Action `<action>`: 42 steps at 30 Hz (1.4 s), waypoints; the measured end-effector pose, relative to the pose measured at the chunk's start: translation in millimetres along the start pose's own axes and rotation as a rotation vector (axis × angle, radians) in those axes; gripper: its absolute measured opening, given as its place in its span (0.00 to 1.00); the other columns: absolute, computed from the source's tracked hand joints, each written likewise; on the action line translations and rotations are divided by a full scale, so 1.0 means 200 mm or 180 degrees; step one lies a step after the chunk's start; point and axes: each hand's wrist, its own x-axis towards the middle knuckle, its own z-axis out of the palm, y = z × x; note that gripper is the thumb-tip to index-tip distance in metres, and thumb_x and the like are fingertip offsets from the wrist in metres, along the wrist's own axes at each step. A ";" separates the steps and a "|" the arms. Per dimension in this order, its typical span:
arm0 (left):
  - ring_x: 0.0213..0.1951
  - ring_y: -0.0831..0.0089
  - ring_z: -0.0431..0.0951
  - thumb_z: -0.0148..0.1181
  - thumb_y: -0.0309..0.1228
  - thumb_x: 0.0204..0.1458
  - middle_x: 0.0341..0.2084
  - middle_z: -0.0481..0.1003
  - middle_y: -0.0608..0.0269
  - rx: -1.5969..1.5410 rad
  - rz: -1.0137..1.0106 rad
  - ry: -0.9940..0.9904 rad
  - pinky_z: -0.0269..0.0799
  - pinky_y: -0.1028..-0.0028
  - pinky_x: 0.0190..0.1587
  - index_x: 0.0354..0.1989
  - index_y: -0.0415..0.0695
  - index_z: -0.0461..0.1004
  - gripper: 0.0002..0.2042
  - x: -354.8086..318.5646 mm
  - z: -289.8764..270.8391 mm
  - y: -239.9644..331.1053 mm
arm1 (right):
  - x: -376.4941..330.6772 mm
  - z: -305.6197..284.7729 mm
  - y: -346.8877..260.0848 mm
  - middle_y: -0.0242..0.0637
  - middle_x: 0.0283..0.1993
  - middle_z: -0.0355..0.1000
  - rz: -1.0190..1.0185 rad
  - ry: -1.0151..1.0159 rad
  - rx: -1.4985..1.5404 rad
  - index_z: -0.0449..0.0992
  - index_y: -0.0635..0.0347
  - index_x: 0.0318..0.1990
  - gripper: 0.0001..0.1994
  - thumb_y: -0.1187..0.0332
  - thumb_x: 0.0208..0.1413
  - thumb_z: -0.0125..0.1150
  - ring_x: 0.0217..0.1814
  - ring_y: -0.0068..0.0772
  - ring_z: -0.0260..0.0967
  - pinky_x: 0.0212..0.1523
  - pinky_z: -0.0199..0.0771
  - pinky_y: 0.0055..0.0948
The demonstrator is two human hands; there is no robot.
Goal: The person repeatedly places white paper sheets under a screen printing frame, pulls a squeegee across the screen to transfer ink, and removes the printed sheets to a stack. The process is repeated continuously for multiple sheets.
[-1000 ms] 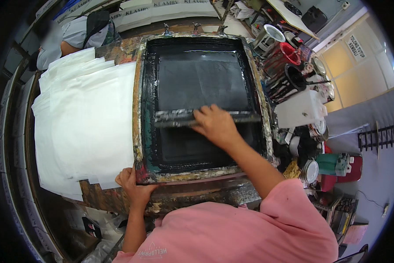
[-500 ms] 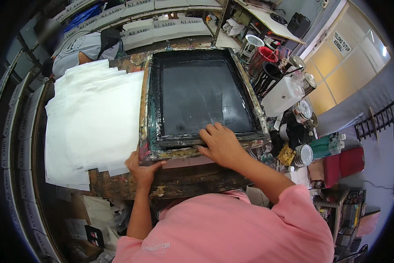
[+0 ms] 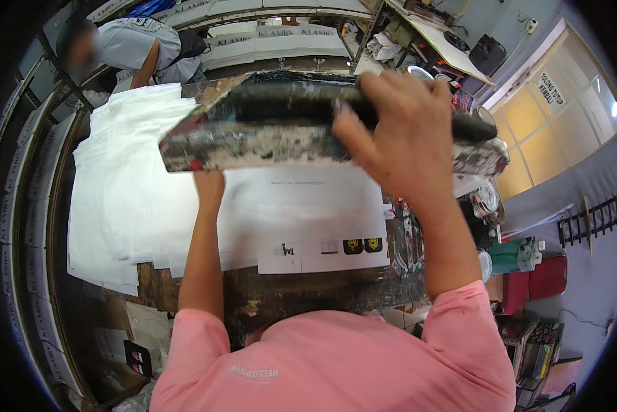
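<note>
A paint-caked screen printing frame (image 3: 274,147) is tilted up, its near edge raised high off the table. My right hand (image 3: 408,130) is closed over that raised edge, fingers over the top and thumb on the near side; it is smeared by motion. A dark bar runs along the edge by my fingers. My left hand (image 3: 210,180) reaches behind the frame's left corner, and its fingers are hidden. Below the frame lies a white printed sheet (image 3: 308,206) with small dark and yellow marks near its front edge. To its left is a broad stack of white sheets (image 3: 130,192).
Paint cans and a green jerrycan (image 3: 518,255) stand at the right, near a red chair (image 3: 545,285). Shelves (image 3: 20,226) line the left side. Another person (image 3: 140,48) leans over at the far left. The stained table (image 3: 253,295) edge is close to me.
The frame has swung up from lying flat, uncovering the printed sheet. My right hand rose with its near edge. My left hand went forward behind the corner. The other person shifted.
</note>
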 end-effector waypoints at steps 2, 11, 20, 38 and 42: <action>0.38 0.46 0.84 0.59 0.28 0.59 0.31 0.84 0.43 0.0736 0.1117 -0.0417 0.77 0.56 0.44 0.35 0.34 0.83 0.10 0.23 0.18 -0.07 | 0.16 -0.02 0.06 0.49 0.33 0.76 0.0010 0.0060 0.0010 0.77 0.61 0.35 0.19 0.51 0.59 0.61 0.40 0.55 0.74 0.48 0.65 0.49; 0.51 0.43 0.80 0.64 0.38 0.65 0.45 0.80 0.48 0.2937 0.1355 0.0117 0.78 0.48 0.45 0.43 0.36 0.82 0.14 0.70 0.59 0.01 | 0.62 -0.24 -0.11 0.55 0.25 0.76 0.0872 -0.0335 -0.0254 0.79 0.69 0.28 0.27 0.48 0.65 0.56 0.34 0.57 0.77 0.49 0.75 0.52; 0.42 0.44 0.81 0.58 0.39 0.69 0.42 0.77 0.51 0.2444 0.1559 0.0142 0.78 0.50 0.43 0.44 0.46 0.77 0.10 0.49 0.35 -0.01 | 0.60 -0.21 0.14 0.56 0.31 0.78 0.0203 -0.0290 0.0281 0.81 0.67 0.35 0.24 0.49 0.63 0.57 0.38 0.60 0.77 0.50 0.73 0.52; 0.61 0.36 0.75 0.59 0.46 0.70 0.62 0.72 0.38 0.4452 0.0320 0.2456 0.70 0.47 0.64 0.69 0.39 0.69 0.27 0.31 -1.46 -0.09 | 0.29 -0.07 0.05 0.58 0.43 0.81 0.0043 0.0187 0.0144 0.83 0.67 0.48 0.25 0.49 0.64 0.59 0.49 0.61 0.77 0.56 0.72 0.50; 0.70 0.44 0.69 0.67 0.48 0.64 0.70 0.70 0.42 0.2736 0.1581 0.0432 0.51 0.40 0.77 0.71 0.37 0.70 0.34 -0.10 -0.75 0.18 | 0.24 -0.01 0.11 0.57 0.34 0.79 -0.0118 0.0332 0.0292 0.80 0.69 0.35 0.25 0.49 0.62 0.58 0.41 0.61 0.77 0.49 0.73 0.53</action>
